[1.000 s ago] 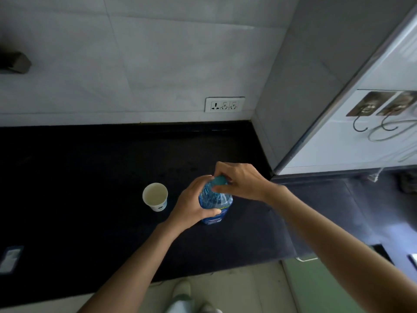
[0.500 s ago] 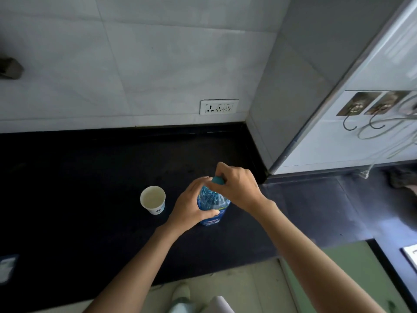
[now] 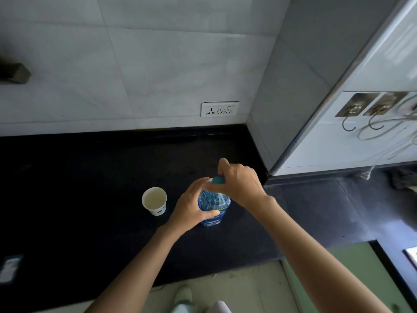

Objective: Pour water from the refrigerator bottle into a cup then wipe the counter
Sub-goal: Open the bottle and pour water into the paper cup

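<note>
Head cam: my left hand [image 3: 191,205] grips the blue bottle [image 3: 214,205] upright on the black counter [image 3: 90,188]; right hand [image 3: 239,182] pinches its cap [image 3: 217,180]; paper cup [image 3: 154,201] just left.

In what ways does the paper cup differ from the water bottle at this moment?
The paper cup is white, short and open on top; the water bottle is clear blue, taller and capped. Nobody touches the cup, while the left hand grips the bottle and the right hand holds its cap. Both stand upright on the counter.

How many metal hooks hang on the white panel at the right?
2. One hook hangs left, the other hook just right of it. More may be hidden beyond the frame edge.
</note>
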Demonstrator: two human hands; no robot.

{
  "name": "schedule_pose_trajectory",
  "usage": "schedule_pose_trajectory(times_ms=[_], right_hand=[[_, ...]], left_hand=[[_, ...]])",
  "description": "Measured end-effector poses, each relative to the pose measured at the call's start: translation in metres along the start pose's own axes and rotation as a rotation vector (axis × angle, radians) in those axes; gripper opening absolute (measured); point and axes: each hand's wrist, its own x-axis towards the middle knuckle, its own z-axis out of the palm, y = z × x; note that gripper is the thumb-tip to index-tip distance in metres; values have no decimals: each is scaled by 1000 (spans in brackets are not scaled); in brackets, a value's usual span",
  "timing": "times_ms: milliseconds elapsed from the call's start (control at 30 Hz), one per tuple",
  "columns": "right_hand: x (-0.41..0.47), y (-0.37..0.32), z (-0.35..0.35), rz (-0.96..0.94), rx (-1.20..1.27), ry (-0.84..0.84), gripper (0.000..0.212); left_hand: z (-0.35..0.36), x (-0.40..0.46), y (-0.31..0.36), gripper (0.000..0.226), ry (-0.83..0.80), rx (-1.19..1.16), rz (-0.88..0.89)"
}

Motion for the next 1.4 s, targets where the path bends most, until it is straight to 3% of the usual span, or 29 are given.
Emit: schedule_pose_trajectory(times_ms=[67, 167, 333, 433, 533, 633, 700, 733, 833, 933, 1000, 1100, 1200, 1300, 1400], right_hand=[[-1, -10, 6, 92, -41, 7, 46], [0, -13, 6, 76, -4, 10, 36], [3, 4, 0, -195, 0, -30, 29], [8, 17, -9, -403, 90, -132, 22], [11, 24, -16, -482, 142, -235, 22], [3, 19, -12, -402, 117, -208, 47], [-5, 13, -4, -185, 50, -146, 71], [-7, 7, 0, -70, 13, -106, 73], [-7, -7, 9, 74, -67, 12, 50], [-8, -5, 13, -48, 77, 92, 28], [-9, 5, 10, -187, 188, 46, 17], [-13, 13, 3, -251, 256, -70, 38], [-12, 7, 0, -56, 162, -44, 76], [-6, -6, 2, 35, -5, 27, 60], [-6, -8, 4, -44, 30, 77, 31]], left_hand=[[-2, 1, 1, 77, 0, 18, 21], [-4, 3, 2, 76, -8, 45, 36], [-3, 3, -1, 82, -15, 41, 21], [-2, 3, -2, 83, -16, 42, 10], [-3, 4, -2, 79, -15, 32, 11], [-2, 3, -3, 80, -8, 14, -1], [-1, 2, -3, 81, -10, 8, -3], [0, 2, -3, 80, -13, 4, -1], [-1, 3, -1, 76, -16, -6, 14], [-2, 2, -1, 76, -18, -7, 15], [-2, 2, -1, 79, -17, -2, 9], [-1, 2, -1, 81, -13, -2, 10], [0, 2, -2, 82, -10, 0, 12], [0, 1, -1, 81, -9, -3, 20], [0, 2, -1, 79, -11, 13, 18]])
